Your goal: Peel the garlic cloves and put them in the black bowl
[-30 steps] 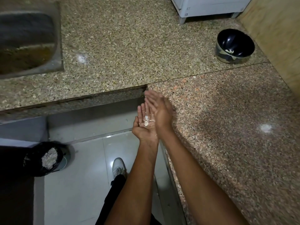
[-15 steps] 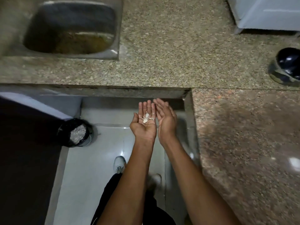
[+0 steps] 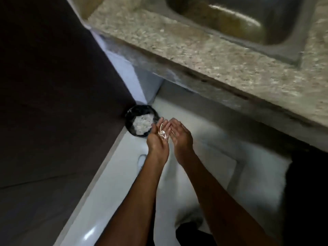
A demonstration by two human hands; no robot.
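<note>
skins (image 3: pixel 162 134) from the garlic lie in the left hand (image 3: pixel 157 141), cupped with its fingers gently curved, not squeezing. they look thin, dry and very light (a puff of air could blow them off), so they want scooping from under, not pinching. the right hand (image 3: pixel 181 137) is open just beside it, like a wall. the black bin (image 3: pixel 139 121) on the floor is just past the fingertips, with pale scraps inside. the desk (image 3: pixel 204 57) and its sink (image 3: pixel 248 20) are higher up. the black bowl is not in view. nothing blocks the bin.
</note>
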